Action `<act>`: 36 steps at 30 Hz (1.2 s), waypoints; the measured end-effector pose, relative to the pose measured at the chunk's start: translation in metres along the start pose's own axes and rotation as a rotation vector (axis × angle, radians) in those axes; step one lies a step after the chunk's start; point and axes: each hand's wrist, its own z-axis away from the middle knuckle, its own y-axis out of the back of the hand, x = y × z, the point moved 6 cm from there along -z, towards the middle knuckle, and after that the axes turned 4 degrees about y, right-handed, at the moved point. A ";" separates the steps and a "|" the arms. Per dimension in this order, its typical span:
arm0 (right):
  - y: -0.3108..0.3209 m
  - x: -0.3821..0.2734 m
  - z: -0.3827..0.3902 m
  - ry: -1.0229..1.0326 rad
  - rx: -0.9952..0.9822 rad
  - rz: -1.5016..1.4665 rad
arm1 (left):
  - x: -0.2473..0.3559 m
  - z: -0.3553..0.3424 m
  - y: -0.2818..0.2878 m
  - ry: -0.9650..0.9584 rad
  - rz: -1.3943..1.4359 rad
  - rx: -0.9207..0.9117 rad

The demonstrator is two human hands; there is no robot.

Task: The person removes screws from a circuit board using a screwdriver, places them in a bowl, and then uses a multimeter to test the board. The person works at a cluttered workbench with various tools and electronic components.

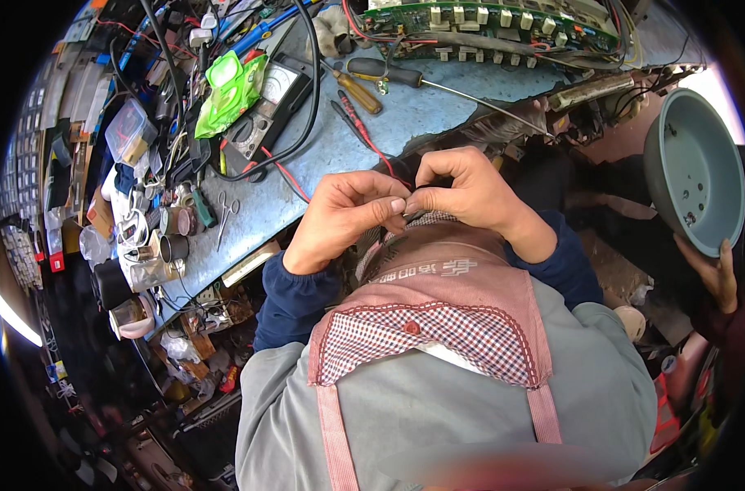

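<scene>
My left hand [331, 217] and my right hand [474, 196] meet in front of my chest, just off the bench's near edge. Thumbs and forefingers are pinched together, with the fingertips of both hands almost touching. Something small and dark seems to sit between them, too small and covered to name. Below the hands is my pink apron [425, 266] with a checked pocket. Closest on the bench are a red and a black test probe [354, 123], their red lead running toward my hands. An analog multimeter [262, 123] lies behind, partly under a bright green soft pack [229, 98].
A long screwdriver [397, 74] and a yellow-handled tool [357, 92] lie on the blue bench [462, 98] before a green circuit board [503, 34]. Scissors-like forceps [226, 217] lie left among jars and cables. At right, another person's hand [720, 274] holds a grey-green basin [704, 168].
</scene>
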 end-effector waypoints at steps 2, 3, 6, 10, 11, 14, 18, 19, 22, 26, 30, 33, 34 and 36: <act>-0.002 0.001 0.000 0.002 0.002 -0.034 | -0.002 0.000 0.002 0.013 0.000 -0.023; -0.003 0.001 -0.001 0.004 0.002 -0.051 | -0.004 -0.001 0.003 0.019 -0.003 -0.026; -0.003 0.003 -0.001 -0.030 -0.019 -0.013 | -0.008 -0.002 0.004 0.026 -0.011 -0.037; -0.003 0.003 -0.002 -0.033 -0.037 -0.026 | -0.014 -0.004 0.000 0.010 -0.028 -0.048; -0.003 0.002 -0.002 -0.032 -0.038 -0.032 | -0.015 -0.004 0.000 0.008 -0.035 -0.050; -0.005 0.003 0.000 -0.034 -0.033 -0.052 | -0.020 -0.006 0.000 0.011 -0.025 -0.054; -0.004 0.000 0.002 -0.045 -0.083 -0.066 | -0.012 -0.007 0.009 -0.048 -0.085 0.033; -0.004 -0.001 0.002 -0.033 -0.054 -0.099 | -0.011 -0.007 0.013 -0.060 -0.084 0.034; -0.004 -0.002 0.002 -0.005 0.012 -0.162 | -0.006 -0.008 0.014 -0.103 -0.067 0.054; -0.001 0.002 0.004 -0.041 0.058 -0.181 | -0.008 -0.014 0.012 -0.049 0.234 0.005; 0.000 0.006 0.004 -0.033 0.070 -0.199 | -0.011 -0.015 0.016 -0.050 0.187 0.034; 0.002 0.000 0.003 -0.001 0.094 -0.178 | 0.001 -0.015 0.016 -0.075 0.105 0.059; 0.003 -0.004 0.001 0.012 0.104 -0.172 | 0.009 -0.016 0.015 -0.083 0.099 0.056; 0.013 -0.009 -0.008 -0.044 0.087 -0.175 | 0.035 -0.020 0.022 -0.235 -0.141 0.088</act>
